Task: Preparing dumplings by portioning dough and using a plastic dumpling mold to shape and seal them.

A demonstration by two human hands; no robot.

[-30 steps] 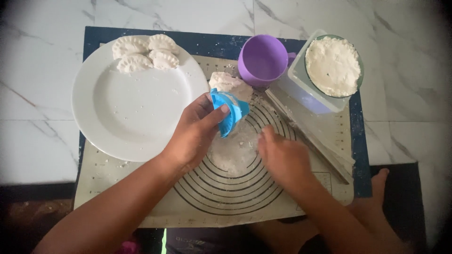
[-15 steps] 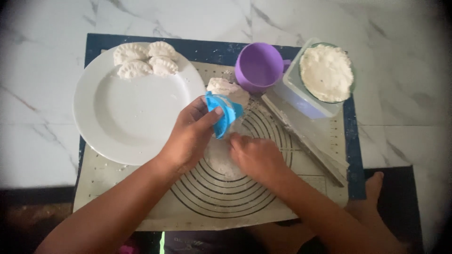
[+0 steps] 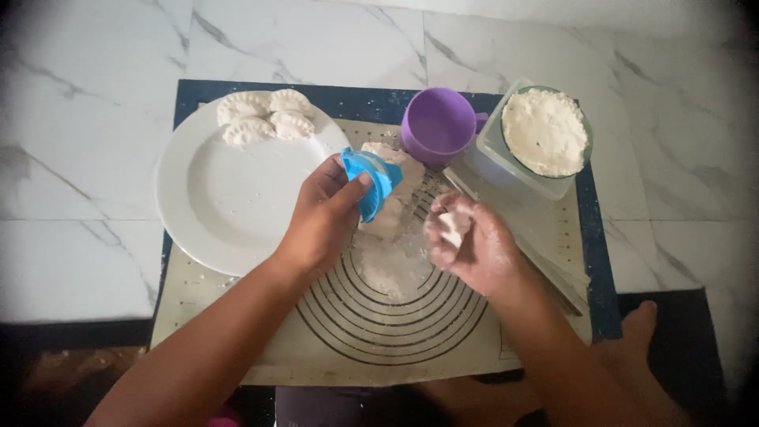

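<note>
Lifting off the mat since half a second ago, the right hand (image 3: 473,243) is now curling its floury fingers (image 3: 443,229) around a small pale lump of dough (image 3: 453,225), so I am reading that a piece has been picked up. I am seeing the left hand (image 3: 324,217) pinching the blue plastic hinged dumpling press (image 3: 370,180) between thumb and fingertips, folded nearly closed. Beyond those fingertips the purple plastic cup (image 3: 439,122) is standing, with three folded white dumplings (image 3: 261,117) lying on the round white plate (image 3: 229,198).
</note>
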